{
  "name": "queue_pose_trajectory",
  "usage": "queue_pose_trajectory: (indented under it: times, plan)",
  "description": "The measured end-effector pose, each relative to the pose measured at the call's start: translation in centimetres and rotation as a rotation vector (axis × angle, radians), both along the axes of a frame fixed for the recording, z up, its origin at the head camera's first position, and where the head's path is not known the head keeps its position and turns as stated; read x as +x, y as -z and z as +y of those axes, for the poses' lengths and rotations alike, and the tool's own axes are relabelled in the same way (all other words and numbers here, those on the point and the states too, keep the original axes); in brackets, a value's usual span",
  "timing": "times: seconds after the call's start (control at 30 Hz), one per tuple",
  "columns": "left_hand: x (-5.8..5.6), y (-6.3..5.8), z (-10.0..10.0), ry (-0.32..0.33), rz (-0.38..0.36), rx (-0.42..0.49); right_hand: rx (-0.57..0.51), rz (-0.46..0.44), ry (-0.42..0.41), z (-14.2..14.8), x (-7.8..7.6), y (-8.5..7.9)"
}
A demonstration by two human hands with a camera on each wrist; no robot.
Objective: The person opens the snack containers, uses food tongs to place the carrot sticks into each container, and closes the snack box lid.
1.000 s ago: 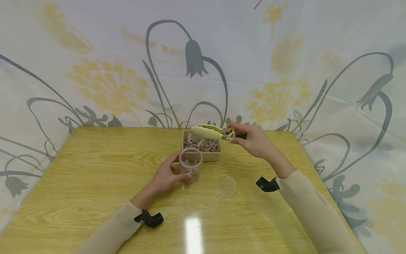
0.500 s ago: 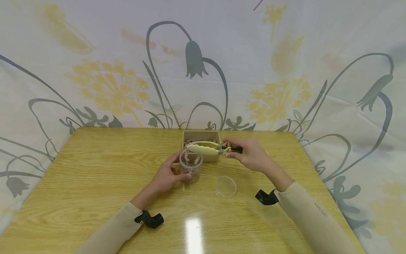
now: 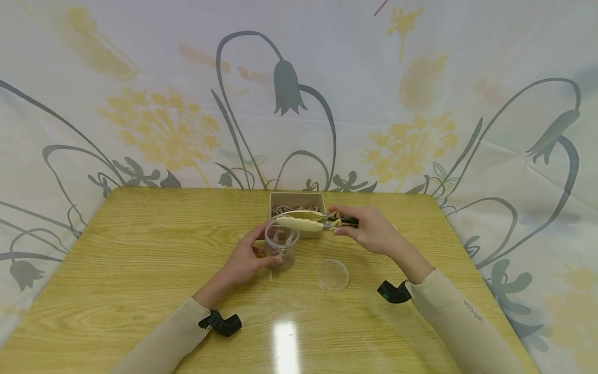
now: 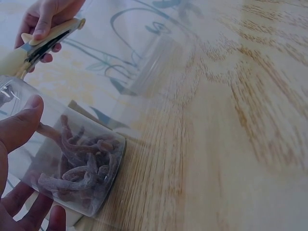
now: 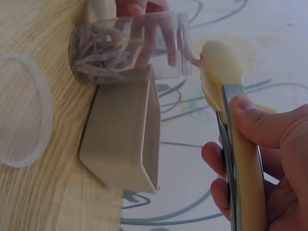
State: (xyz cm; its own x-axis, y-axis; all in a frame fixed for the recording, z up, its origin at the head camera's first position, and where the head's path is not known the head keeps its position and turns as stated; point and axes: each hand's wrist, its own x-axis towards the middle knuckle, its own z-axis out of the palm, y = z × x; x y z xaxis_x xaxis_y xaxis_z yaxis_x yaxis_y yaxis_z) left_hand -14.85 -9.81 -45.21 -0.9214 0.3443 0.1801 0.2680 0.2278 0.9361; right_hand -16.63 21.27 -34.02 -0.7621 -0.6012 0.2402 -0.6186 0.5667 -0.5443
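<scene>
Left hand grasps the clear jar from its left side, thumb on the near wall, fingers behind. Nearest the viewer, two beige sleeves enter over the near part of the table; a black wrist camera sits at each cuff, left and right. Further in, a clear round lid lies flat, a little toward the right edge from the jar. Jar: upright, mouth open, near the table's midline and nearer the far edge than the near one; a tangle of greyish-brown strips fills its lower part. Right hand comes in from the right-edge side, gripping the handles of pale yellow tongs, held roughly level with the heads over the jar's mouth. One strip runs from the mouth to the tongs' heads; whether they pinch it cannot be told. Just behind the jar, at the far edge slightly right of its middle, stands a beige rectangular box, open at the top, with similar strips visible inside. Beyond the far edge: pale backdrop, printed with grey bell-shaped flowers and yellow blossoms.
</scene>
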Motion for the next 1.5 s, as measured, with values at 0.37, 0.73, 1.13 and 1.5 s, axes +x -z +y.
queue_pose_trajectory:
  times: [0.37,0.73,1.13,1.5]
  plan:
    - [0.1,0.0,-0.2,0.005,0.028,-0.032,-0.002,0.026,-0.032,0.1,-0.2,0.4]
    - [0.1,0.0,-0.2,0.014,0.03,-0.032,0.013,0.122,-0.017,-0.6,-0.2,0.9]
    - [0.1,-0.2,-0.2,0.004,0.023,-0.037,0.021,0.02,-0.016,0.1,-0.2,0.4]
    - [1.9,-4.0,0.3,0.001,0.005,-0.015,0.039,-0.003,0.1,0.8,-1.3,0.0]
